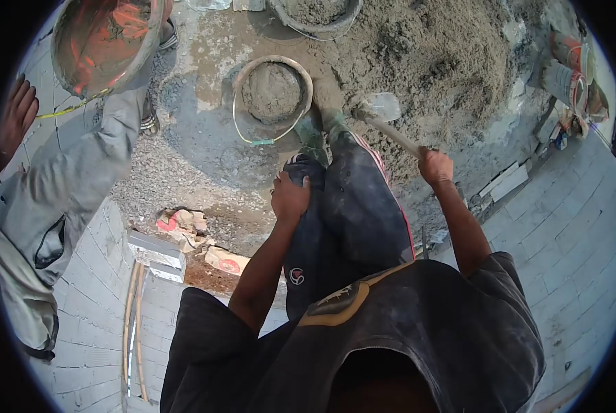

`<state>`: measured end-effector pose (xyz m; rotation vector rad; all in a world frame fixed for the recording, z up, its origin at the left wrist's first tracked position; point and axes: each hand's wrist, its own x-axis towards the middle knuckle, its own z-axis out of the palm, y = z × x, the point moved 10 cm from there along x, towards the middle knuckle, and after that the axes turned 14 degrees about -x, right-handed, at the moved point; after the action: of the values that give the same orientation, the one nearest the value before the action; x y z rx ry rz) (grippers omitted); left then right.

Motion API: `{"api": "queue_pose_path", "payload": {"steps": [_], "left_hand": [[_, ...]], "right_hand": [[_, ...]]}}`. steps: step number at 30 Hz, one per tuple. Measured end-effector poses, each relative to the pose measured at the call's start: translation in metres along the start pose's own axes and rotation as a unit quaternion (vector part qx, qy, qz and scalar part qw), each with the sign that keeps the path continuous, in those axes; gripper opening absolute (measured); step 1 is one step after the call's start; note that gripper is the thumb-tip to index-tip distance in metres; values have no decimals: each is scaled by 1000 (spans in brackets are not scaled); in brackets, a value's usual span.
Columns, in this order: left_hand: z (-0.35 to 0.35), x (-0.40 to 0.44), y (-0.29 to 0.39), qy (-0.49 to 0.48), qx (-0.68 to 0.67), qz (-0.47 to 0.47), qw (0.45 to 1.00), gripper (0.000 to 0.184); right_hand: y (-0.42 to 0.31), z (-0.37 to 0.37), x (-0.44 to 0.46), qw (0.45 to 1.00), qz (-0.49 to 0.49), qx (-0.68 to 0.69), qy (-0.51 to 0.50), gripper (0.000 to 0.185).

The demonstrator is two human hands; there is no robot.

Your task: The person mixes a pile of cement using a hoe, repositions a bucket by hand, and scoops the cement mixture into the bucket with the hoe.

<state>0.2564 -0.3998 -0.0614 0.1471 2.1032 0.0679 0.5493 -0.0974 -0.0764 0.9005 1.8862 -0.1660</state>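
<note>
My right hand is closed around the wooden handle of a hoe. The flat metal blade lies against the edge of a heap of wet mortar. My left hand rests on my left knee, holding nothing, with its fingers laid over the dark trousers. In front of my boots stands a bucket with grey mortar inside, its wire bail and green grip hanging toward me.
Another person's grey trouser leg and hand are at the left. Near them is a mortar-smeared orange bucket. One more bucket with mortar sits at the top. Stained containers lie right, beside a block wall.
</note>
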Motion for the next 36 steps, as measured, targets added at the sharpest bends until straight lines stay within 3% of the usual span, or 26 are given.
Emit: {"api": "queue_pose_path", "payload": {"steps": [2, 6, 8, 9, 11, 12, 14, 15, 17, 18, 20, 21, 22, 24, 26, 27, 29, 30, 32, 33, 35, 36], "left_hand": [[-12, -3, -4, 0, -1, -6, 1000, 64], [-5, -8, -7, -28, 2, -37, 999, 64], [-3, 8, -17, -30, -99, -112, 988, 72], [1, 27, -20, -19, -109, -98, 989, 72], [28, 49, -100, 72, -326, -249, 909, 84], [45, 73, -126, 70, -325, -250, 909, 84], [68, 118, -180, 105, -406, -307, 855, 97], [67, 137, -182, 101, -407, -310, 853, 97], [73, 162, -182, 104, -518, -364, 767, 101], [73, 174, -180, 101, -519, -366, 766, 101], [75, 208, -163, 76, -593, -315, 737, 102], [84, 223, -159, 28, -648, -284, 706, 83], [85, 222, -157, 24, -653, -277, 705, 83], [80, 208, -150, 28, -739, -300, 603, 61], [63, 194, -127, 20, -806, -224, 547, 42], [56, 182, -116, 17, -809, -217, 546, 42], [40, 171, -64, -49, -877, -97, 467, 32], [43, 163, -47, -53, -879, -95, 465, 32], [57, 150, -34, -9, -810, -155, 565, 32], [63, 152, -29, -11, -810, -155, 565, 32], [69, 164, -19, 33, -757, -136, 639, 35], [76, 166, -18, 33, -756, -143, 637, 35]], "right_hand": [[2, 4, 1, 999, -2, -17, -30, 31], [3, -2, -8, 1000, 12, -3, 1, 25], [4, -5, -9, 999, 29, 13, 13, 23], [6, 2, -10, 999, 36, 13, 8, 24], [10, 9, -12, 999, 39, 21, -31, 28], [9, 10, -9, 998, 39, 20, -33, 28], [4, 17, 3, 994, 31, -61, -81, 32], [-10, -20, 3, 980, 86, -53, -172, 34], [-55, -57, 58, 995, -20, -94, -36, 38], [-80, -81, 93, 991, -32, -74, 108, 48], [-148, -145, 149, 954, -143, -48, 259, 50], [-180, -165, 180, 931, -176, -61, 314, 51], [-205, -177, 207, 922, -184, -82, 330, 49], [-235, -209, 242, 910, -187, -106, 354, 48], [-250, -209, 273, 956, -209, -118, 172, 43], [-253, -220, 274, 955, -205, -120, 179, 43], [-252, -206, 276, 966, -206, -142, 56, 38], [-247, -198, 275, 967, -202, -145, 58, 38], [-244, -178, 263, 947, -229, -203, 102, 37], [-242, -177, 255, 950, -237, -162, 125, 34], [-239, -178, 257, 948, -232, -160, 150, 33], [-239, -179, 254, 945, -230, -153, 175, 31]]}}
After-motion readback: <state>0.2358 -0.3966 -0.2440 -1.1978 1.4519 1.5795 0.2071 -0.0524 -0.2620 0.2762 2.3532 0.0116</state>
